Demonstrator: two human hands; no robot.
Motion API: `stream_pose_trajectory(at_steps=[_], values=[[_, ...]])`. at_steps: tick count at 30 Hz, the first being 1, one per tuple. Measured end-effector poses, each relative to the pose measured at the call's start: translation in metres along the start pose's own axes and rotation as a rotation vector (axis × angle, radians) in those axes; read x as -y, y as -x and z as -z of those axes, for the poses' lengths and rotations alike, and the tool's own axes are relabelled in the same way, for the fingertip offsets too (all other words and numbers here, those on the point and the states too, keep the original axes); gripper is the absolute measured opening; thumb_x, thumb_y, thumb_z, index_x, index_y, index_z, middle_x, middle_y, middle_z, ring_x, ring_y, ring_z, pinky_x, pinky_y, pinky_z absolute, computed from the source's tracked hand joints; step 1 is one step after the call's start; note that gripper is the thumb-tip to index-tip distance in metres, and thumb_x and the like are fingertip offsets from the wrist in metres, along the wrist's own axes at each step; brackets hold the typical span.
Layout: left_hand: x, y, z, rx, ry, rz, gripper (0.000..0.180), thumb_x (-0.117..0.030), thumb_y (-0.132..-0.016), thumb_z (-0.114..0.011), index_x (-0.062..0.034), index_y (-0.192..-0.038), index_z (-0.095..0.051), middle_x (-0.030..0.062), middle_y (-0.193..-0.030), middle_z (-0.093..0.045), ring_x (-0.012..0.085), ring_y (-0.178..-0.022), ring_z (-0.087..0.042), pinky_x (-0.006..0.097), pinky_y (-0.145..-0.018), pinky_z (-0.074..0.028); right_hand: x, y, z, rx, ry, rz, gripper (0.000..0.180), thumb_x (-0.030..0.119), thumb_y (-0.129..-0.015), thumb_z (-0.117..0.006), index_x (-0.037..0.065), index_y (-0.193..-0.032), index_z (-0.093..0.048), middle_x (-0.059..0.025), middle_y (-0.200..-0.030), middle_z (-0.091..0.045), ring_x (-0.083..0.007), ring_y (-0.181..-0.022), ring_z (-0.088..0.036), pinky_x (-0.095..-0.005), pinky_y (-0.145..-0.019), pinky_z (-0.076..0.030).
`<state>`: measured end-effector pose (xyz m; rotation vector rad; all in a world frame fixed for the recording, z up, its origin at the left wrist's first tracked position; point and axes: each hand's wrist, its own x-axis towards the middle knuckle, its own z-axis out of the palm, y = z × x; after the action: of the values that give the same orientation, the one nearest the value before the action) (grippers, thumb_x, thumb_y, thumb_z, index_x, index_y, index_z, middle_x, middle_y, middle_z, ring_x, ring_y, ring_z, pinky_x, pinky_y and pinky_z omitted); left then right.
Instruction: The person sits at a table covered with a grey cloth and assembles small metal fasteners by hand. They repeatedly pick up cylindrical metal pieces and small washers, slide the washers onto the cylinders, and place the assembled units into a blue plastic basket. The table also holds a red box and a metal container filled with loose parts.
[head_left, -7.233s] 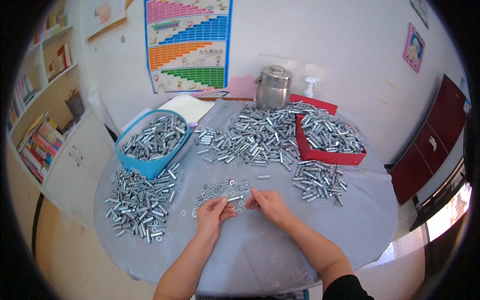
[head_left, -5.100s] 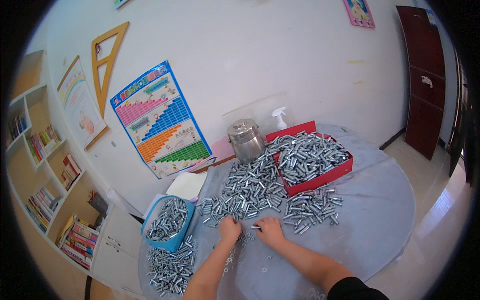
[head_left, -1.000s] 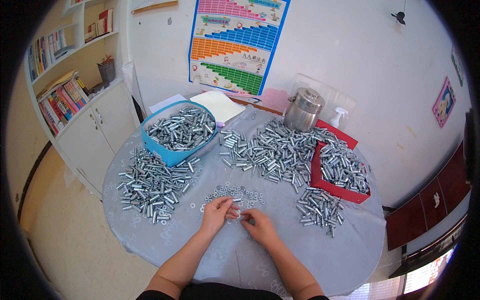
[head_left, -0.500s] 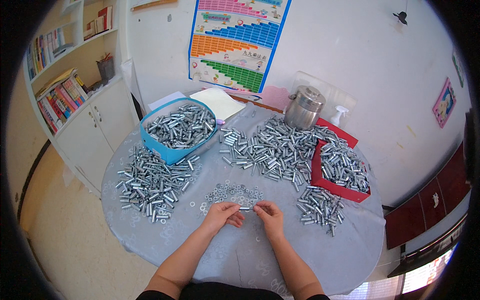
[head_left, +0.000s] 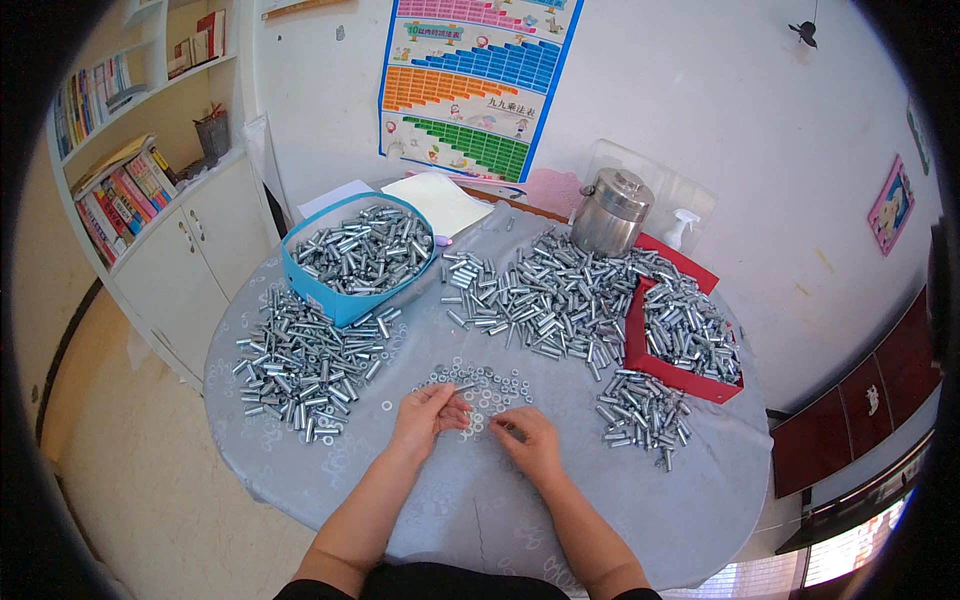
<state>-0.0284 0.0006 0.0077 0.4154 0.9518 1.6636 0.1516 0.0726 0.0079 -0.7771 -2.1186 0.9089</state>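
Washers [head_left: 478, 386] lie scattered mid-surface, just ahead of both hands. Head view: left hand [head_left: 425, 418] pinches small metal bolt [head_left: 462, 387] between fingertips, over washers. Right hand [head_left: 528, 442] curled, fingertips down on washers at pile's near edge; whether it grips one, cannot tell. Blue box [head_left: 352, 262] of bolts far left, red tray [head_left: 680, 335] right, steel pot [head_left: 611, 210] behind. Grey surface [head_left: 480, 510] round.
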Motion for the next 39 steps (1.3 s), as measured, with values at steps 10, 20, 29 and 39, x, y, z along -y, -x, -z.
stream_pose_trajectory(at_steps=[10, 20, 29, 39], values=[[0.005, -0.001, 0.000, -0.037, -0.034, 0.045, 0.022, -0.020, -0.090, -0.055, 0.0021, -0.090, -0.058, 0.0144, -0.079, -0.065, 0.0191, -0.061, -0.063, 0.030, -0.055, -0.054, 0.006, -0.001, -0.004, 0.183, 0.283, 0.180, 0.017, 0.022, -0.071, -0.070, 0.008, -0.080, -0.066, -0.0052, -0.081, -0.061, -0.0253, -0.080, -0.056, -0.0369, -0.072, -0.043], [0.010, 0.002, -0.008, 0.019, -0.156, 0.129, 0.023, -0.018, -0.089, -0.055, 0.0046, -0.094, -0.057, 0.0173, -0.080, -0.064, 0.0209, -0.061, -0.063, 0.031, -0.055, -0.055, -0.008, -0.003, 0.000, -0.170, -0.701, -0.390, 0.011, 0.009, -0.079, -0.068, 0.003, -0.086, -0.063, 0.0020, -0.078, -0.060, -0.0051, -0.071, -0.052, -0.0191, -0.063, -0.041], [0.011, 0.006, -0.010, 0.112, -0.189, 0.208, 0.030, -0.021, -0.087, -0.060, 0.0073, -0.097, -0.056, 0.0194, -0.080, -0.064, 0.0220, -0.061, -0.064, 0.032, -0.056, -0.055, -0.014, 0.000, 0.000, -0.118, -0.636, -0.366, 0.011, 0.010, -0.083, -0.065, 0.001, -0.089, -0.064, -0.0017, -0.083, -0.064, -0.0082, -0.075, -0.056, -0.0207, -0.069, -0.043], [0.011, 0.004, -0.006, 0.121, -0.099, 0.238, 0.029, -0.023, -0.088, -0.058, 0.0048, -0.096, -0.056, 0.0167, -0.081, -0.064, 0.0213, -0.063, -0.063, 0.032, -0.058, -0.055, -0.017, -0.009, 0.014, -0.382, -0.097, -0.184, 0.014, 0.012, -0.083, -0.060, 0.002, -0.092, -0.066, -0.0084, -0.087, -0.064, -0.0185, -0.081, -0.057, -0.0292, -0.072, -0.044]])
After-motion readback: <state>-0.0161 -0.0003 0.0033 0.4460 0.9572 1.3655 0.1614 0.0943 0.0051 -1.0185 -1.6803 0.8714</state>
